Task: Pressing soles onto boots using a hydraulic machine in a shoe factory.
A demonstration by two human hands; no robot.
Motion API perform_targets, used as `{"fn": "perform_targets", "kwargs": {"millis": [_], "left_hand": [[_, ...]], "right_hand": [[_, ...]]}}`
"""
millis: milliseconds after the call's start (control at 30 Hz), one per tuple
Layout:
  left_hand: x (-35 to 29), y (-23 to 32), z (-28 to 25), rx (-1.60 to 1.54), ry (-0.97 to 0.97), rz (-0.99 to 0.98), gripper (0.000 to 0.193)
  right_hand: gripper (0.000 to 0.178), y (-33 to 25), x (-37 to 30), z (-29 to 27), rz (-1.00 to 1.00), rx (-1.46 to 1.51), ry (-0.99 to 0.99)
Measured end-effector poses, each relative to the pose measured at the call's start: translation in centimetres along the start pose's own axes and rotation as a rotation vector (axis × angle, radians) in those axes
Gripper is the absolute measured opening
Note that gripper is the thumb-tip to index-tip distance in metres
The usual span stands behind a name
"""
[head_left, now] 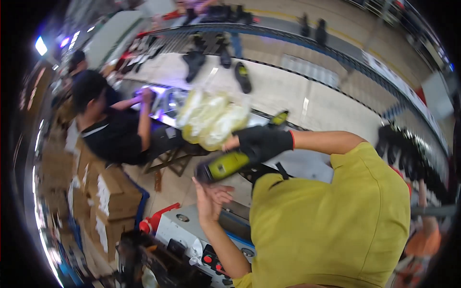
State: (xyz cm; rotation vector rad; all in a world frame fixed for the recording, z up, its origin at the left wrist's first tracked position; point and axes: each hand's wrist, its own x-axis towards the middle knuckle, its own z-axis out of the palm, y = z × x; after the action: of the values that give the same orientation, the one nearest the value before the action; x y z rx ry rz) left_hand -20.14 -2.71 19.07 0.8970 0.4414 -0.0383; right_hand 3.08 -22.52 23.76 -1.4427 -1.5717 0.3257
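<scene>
My right hand (261,144), in a black fingerless glove, grips a black shoe (225,165) with a yellow-green insole inside it. The shoe is tilted, with one end pointing to the lower left. Just below that end is my bare left hand (214,198), palm up and fingers spread, its fingertips close to or touching the shoe's edge. Whether they touch cannot be told. Beyond the shoe lie clear plastic bags (211,120) of pale yellow and white items. Another shoe with a yellow-green insole (278,118) sits on the bench edge behind my gloved hand.
Several dark shoes (243,78) stand on the pale conveyor (283,86) ahead. To the left, a person in a black shirt (113,129) works at a lit bench. Cardboard boxes (113,197) are stacked at lower left. A grey machine (185,225) with red buttons stands below my left arm.
</scene>
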Motion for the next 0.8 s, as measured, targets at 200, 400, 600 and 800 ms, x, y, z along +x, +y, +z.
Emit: {"fn": "perform_targets", "kwargs": {"millis": [200, 400, 600, 800], "left_hand": [[3.4, -4.4, -1.2, 0.068, 0.173, -0.063, 0.064], [0.2, -11.5, -9.4, -0.054, 0.350, -0.143, 0.061], [-0.7, -15.4, -15.5, -0.180, 0.603, -0.133, 0.054], [4.1, -15.6, -13.1, 0.054, 0.626, -0.244, 0.055]], "right_hand": [[0.047, 5.7, -10.0, -7.8, 0.790, 0.072, 0.952], [0.045, 22.6, -27.5, -15.2, 1.062, -0.525, 1.488], [0.061, 28.9, -32.8, -15.5, 1.618, -0.655, 1.382], [0.067, 30.2, -36.1, -16.0, 1.615, -0.987, 1.226]]}}
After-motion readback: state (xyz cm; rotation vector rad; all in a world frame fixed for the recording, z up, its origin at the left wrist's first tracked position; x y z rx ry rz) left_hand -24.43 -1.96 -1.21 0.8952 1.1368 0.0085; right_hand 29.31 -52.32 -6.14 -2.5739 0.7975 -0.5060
